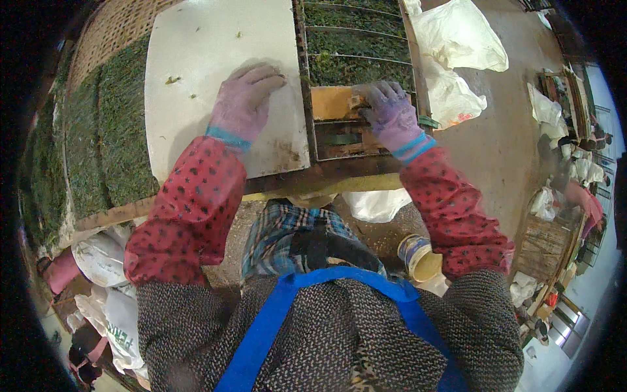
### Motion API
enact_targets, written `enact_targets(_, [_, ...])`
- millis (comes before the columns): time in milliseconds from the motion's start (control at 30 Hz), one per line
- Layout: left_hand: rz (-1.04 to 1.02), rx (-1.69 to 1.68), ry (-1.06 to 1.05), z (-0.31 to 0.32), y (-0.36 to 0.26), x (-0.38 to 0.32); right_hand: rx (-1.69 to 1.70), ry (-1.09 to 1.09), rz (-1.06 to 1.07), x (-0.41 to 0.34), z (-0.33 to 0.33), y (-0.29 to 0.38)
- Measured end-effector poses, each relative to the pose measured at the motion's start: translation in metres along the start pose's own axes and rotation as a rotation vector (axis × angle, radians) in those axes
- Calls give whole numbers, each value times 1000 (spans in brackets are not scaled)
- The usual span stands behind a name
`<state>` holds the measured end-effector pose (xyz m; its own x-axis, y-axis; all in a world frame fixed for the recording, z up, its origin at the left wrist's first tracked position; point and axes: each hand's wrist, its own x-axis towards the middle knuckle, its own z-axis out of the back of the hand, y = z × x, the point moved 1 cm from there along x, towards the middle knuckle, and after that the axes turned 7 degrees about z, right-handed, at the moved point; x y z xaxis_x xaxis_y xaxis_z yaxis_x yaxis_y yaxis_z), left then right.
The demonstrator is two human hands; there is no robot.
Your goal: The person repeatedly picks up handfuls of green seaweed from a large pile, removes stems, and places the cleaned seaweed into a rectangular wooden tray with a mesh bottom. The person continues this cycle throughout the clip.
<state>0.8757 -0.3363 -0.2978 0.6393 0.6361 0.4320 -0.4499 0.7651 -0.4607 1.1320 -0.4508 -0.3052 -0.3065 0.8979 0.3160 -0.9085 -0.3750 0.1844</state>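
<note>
My left hand (246, 100), in a pink-purple glove with a blue cuff, rests on a large white board (225, 49) that bears a few green plant bits. The fingers are bent and nothing is seen in them. My right hand (390, 115), gloved alike, grips the right end of a flat wooden block (335, 103) by a small raised piece. This block lies in a framed tray, just below a bed of dark green plant material (360, 39) crossed by thin wires. Below the block, brown slats (343, 139) show in the frame.
Green beds (125, 122) and a woven mat (117, 29) lie at the left. White plastic sacks (455, 63) hang right of the tray. A bucket (421, 257) stands on the floor near my right elbow. Other people work at the far right and lower left.
</note>
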Motion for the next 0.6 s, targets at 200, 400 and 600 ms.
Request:
enact_targets(200, [14, -37, 38, 5, -1, 1, -76, 186, 48, -2, 4, -8])
enact_targets(400, [120, -61, 122, 3, 4, -3, -167, 190, 51, -2, -2, -8])
enact_targets(600, [74, -181, 5, 8, -2, -3, -254, 179, -12, -5, -2, -6])
